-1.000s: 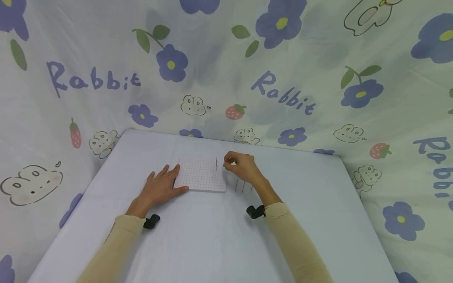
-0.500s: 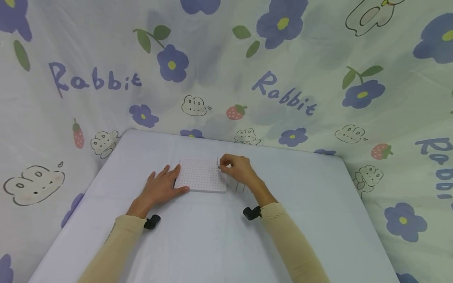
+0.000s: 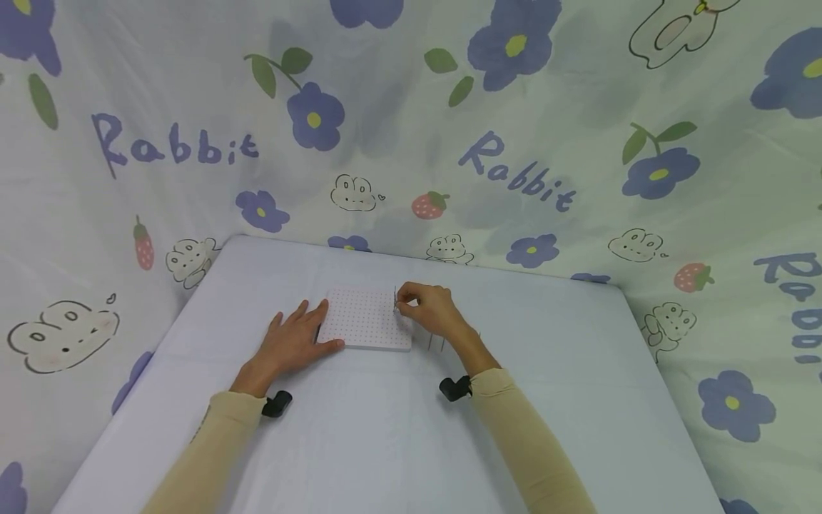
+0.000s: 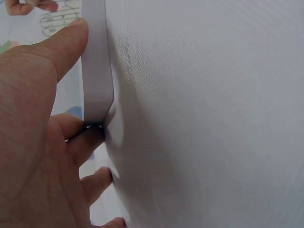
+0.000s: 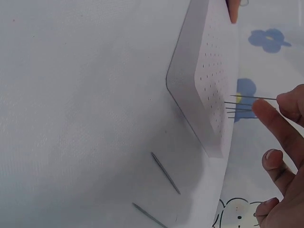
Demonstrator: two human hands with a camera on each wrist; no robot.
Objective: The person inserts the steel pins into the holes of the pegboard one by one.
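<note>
1. Pressing flat on the bench, the left hand lies with relaxed, nearly straight fingers against the left edge of the white perforated board; the left wrist view shows the thumb along the board's side, so it steadies the board without clasping it.
2. Sitting at the middle of the bench, toward the far side, the board carries a few thin needles standing in holes near its right edge.
3. Hovering at that right edge, the right hand pinches one more needle between thumb and fingertip, its point close to the dotted surface among the planted ones.
4. Lying loose on the bench just right of the board are spare needles.
5. Judging from this, the step in hand is seating the pinched needle in a hole. The next move seems to call for lining the tip up with a free hole, pushing straight in while the left hand keeps the board from sliding, then letting go.
</note>
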